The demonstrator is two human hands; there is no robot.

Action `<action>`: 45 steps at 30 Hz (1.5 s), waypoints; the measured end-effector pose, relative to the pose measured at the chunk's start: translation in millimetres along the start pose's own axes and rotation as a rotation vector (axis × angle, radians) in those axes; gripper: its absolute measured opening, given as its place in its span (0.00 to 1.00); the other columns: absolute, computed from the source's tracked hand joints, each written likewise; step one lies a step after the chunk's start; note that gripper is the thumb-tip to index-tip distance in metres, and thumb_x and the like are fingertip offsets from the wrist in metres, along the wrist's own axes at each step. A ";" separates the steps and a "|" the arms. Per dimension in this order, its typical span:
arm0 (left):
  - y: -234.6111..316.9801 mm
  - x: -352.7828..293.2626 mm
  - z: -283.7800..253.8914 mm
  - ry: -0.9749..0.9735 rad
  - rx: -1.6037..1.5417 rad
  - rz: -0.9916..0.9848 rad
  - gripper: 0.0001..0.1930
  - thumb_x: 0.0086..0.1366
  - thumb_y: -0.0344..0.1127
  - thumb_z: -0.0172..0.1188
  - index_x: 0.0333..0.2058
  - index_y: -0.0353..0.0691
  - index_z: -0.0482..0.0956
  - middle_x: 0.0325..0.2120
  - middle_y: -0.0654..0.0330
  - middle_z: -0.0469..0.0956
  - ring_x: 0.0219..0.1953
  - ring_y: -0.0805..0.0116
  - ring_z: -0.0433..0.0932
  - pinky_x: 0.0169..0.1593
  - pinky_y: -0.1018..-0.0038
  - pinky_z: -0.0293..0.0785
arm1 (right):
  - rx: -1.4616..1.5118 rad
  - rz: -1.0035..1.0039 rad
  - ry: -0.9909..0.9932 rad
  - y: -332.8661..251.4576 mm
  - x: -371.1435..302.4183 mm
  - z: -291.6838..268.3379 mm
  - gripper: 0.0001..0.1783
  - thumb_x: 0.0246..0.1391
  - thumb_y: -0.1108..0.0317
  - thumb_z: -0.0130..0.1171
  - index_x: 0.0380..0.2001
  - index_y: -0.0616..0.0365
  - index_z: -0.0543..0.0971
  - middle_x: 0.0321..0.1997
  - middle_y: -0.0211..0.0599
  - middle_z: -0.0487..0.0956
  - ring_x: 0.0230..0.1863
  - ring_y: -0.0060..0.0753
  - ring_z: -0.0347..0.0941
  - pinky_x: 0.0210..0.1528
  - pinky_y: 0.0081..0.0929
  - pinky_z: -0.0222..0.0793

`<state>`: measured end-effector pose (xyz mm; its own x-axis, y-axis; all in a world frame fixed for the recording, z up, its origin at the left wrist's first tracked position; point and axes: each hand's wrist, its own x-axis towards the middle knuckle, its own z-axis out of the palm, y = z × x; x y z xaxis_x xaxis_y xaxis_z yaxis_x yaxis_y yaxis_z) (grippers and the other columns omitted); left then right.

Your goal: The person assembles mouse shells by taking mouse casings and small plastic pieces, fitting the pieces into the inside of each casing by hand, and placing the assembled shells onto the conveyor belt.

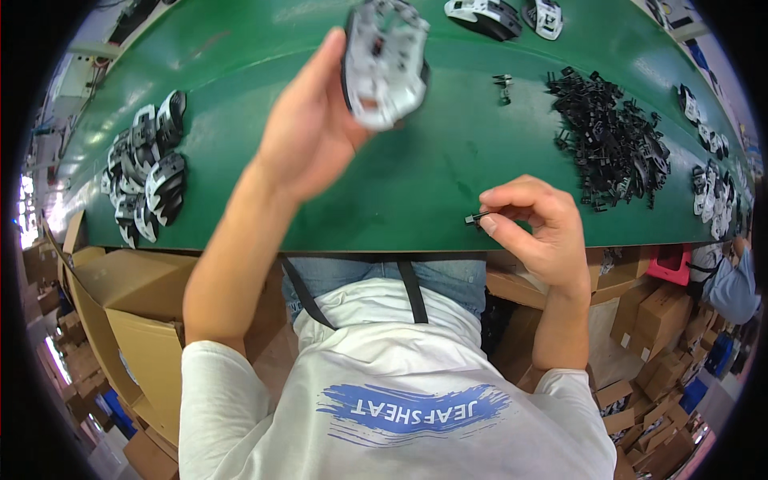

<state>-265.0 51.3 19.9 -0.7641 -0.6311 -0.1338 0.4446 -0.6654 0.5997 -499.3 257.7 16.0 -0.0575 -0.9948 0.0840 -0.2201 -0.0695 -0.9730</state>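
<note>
My left hand (316, 120) is raised over the green table, closed around a computer mouse shell (384, 68). Its pale inner side with ribs and openings faces up, and a dark edge shows along its sides; the shell is slightly blurred. Near the table's front edge, my right hand (536, 224) pinches a small black plastic clip (475, 218) between thumb and forefinger. To the right of that hand spreads a heap of similar small black plastic parts (612, 144). A few loose ones (503, 88) lie left of the heap.
Black and white mouse shells (144, 164) are piled at the table's left. More shells (484, 16) lie at the back, and others (712, 192) at the far right. Open cardboard boxes (144, 320) stand below the front edge. Another person (730, 280) is at the right rim.
</note>
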 end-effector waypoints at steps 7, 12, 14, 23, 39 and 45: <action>-64.6 -91.7 33.4 -0.046 -0.120 0.080 0.32 0.86 0.55 0.29 0.73 0.38 0.64 0.69 0.51 0.72 0.70 0.56 0.72 0.75 0.55 0.65 | 0.088 -0.318 0.290 -41.6 42.5 72.5 0.14 0.52 0.82 0.76 0.42 0.62 0.86 0.39 0.35 0.88 0.36 0.24 0.85 0.37 0.20 0.82; -61.9 -113.3 38.9 0.065 0.103 0.006 0.32 0.86 0.54 0.30 0.74 0.37 0.62 0.70 0.53 0.71 0.72 0.58 0.70 0.75 0.54 0.65 | -0.407 -0.518 0.349 -37.5 40.3 81.9 0.15 0.45 0.81 0.77 0.35 0.55 0.84 0.33 0.29 0.87 0.29 0.30 0.81 0.33 0.28 0.74; -65.1 -116.3 49.2 0.119 0.095 -0.020 0.32 0.86 0.54 0.32 0.74 0.36 0.62 0.68 0.54 0.72 0.69 0.60 0.73 0.73 0.57 0.66 | -0.432 -0.544 0.342 -36.3 36.5 84.8 0.15 0.45 0.80 0.78 0.35 0.54 0.84 0.32 0.29 0.87 0.29 0.30 0.81 0.34 0.28 0.74; -88.9 -125.3 51.0 0.160 0.065 -0.014 0.30 0.86 0.56 0.36 0.70 0.40 0.69 0.63 0.61 0.77 0.62 0.70 0.76 0.64 0.66 0.70 | -0.332 -0.540 0.476 -12.0 13.8 96.7 0.16 0.46 0.79 0.79 0.34 0.54 0.81 0.32 0.30 0.87 0.28 0.32 0.81 0.35 0.29 0.74; -97.0 -129.0 36.1 -0.007 -0.170 -0.104 0.31 0.86 0.54 0.32 0.73 0.39 0.63 0.65 0.53 0.76 0.65 0.57 0.77 0.67 0.55 0.76 | -0.115 -0.170 0.283 -35.7 0.3 70.1 0.22 0.57 0.73 0.74 0.54 0.63 0.82 0.48 0.39 0.83 0.51 0.30 0.79 0.55 0.29 0.77; -94.6 -132.0 57.9 0.243 0.201 -0.026 0.27 0.76 0.36 0.53 0.70 0.36 0.66 0.59 0.55 0.79 0.59 0.64 0.80 0.55 0.63 0.82 | 0.143 0.024 0.225 -23.8 -5.8 70.0 0.27 0.62 0.73 0.71 0.63 0.66 0.77 0.56 0.40 0.81 0.54 0.27 0.78 0.58 0.29 0.75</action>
<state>-233.2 220.6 26.5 -0.6290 -0.7079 -0.3212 0.3065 -0.6055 0.7344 -425.5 259.9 23.7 -0.2800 -0.9557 0.0905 -0.0766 -0.0717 -0.9945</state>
